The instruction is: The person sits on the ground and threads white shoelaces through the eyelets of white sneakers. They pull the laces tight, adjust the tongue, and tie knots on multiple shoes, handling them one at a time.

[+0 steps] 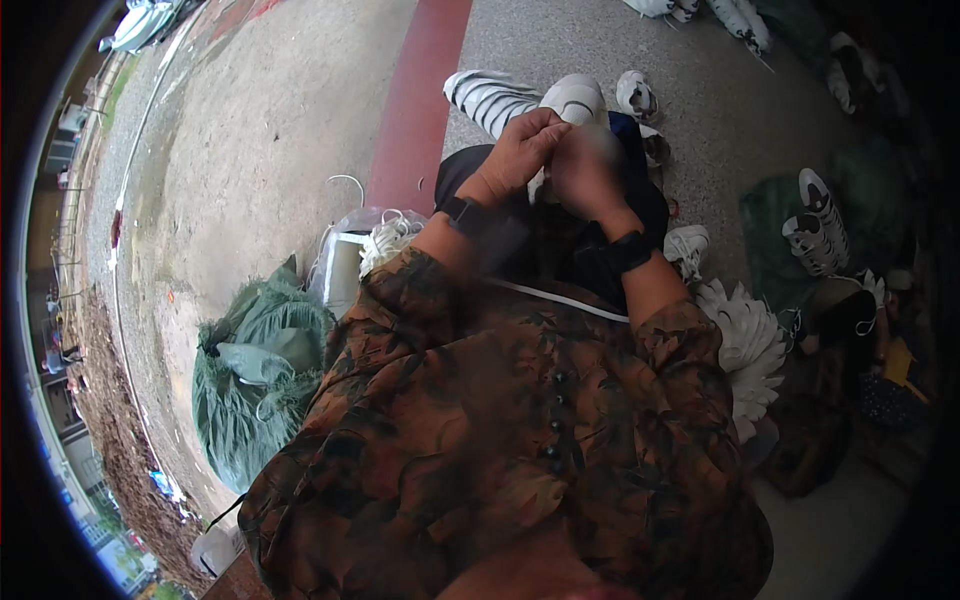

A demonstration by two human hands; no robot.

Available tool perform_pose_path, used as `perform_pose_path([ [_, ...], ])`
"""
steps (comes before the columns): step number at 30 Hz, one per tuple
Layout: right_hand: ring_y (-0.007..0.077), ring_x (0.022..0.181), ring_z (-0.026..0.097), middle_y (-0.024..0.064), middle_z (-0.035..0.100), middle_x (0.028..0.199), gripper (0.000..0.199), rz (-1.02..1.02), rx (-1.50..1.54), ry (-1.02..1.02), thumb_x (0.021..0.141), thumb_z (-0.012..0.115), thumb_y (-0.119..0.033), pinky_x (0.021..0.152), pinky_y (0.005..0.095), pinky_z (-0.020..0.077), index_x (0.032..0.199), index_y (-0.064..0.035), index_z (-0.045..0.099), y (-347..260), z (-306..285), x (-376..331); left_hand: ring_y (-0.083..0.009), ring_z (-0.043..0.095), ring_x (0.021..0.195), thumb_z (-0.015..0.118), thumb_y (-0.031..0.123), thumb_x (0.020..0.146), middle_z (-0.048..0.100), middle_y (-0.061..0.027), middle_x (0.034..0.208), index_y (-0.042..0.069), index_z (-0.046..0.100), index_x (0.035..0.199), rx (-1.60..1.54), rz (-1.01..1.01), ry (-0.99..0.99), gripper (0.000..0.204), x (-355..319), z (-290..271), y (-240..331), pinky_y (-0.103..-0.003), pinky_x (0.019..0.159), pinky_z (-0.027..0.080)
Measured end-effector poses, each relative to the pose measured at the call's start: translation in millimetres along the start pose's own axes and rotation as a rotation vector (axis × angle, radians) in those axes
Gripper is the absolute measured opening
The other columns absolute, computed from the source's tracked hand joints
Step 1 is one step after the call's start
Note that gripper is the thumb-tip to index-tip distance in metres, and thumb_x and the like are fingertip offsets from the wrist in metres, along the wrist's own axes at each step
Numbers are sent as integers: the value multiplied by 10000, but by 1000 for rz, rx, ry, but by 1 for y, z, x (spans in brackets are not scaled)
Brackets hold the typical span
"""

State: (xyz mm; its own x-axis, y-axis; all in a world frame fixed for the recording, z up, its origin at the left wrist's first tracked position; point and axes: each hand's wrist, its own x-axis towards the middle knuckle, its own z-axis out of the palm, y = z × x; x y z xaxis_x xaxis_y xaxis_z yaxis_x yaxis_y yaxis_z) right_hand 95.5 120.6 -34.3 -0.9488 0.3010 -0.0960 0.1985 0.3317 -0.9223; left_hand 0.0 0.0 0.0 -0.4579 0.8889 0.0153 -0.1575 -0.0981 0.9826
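The left hand (520, 158) is curling its fingers against the blurred right hand (588, 178); how closed either grip is, or what it is holding, I cannot tell. A white shoe (575, 97) is showing just beyond, right of stacked white shoe pieces (488, 99). A green sack (262, 385) is resting near left.

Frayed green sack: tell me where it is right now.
In the head view, the frayed green sack lies on the person's left, beside the leaf-patterned left sleeve, below and left of the bundle of white pieces.
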Motion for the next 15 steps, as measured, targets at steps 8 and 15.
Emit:
perform_pose_path([
  [8,114,455,408,-3,404,520,327,293,440,637,908,519,-222,441,255,297,627,-69,453,6,-69,-51,-111,379,550,425,187,923,434,-32,678,103,396,795,-708,-84,326,156,-30,-46,-23,-243,485,334],
  [15,145,467,373,-7,274,553,312,308,861,1094,890,549,-224,441,272,317,655,-130,366,183,-229,-220,-79,224,425,423,246,933,280,36,545,137,324,665,-846,146,1106,306,-236,-222,-55,-226,379,202],
])
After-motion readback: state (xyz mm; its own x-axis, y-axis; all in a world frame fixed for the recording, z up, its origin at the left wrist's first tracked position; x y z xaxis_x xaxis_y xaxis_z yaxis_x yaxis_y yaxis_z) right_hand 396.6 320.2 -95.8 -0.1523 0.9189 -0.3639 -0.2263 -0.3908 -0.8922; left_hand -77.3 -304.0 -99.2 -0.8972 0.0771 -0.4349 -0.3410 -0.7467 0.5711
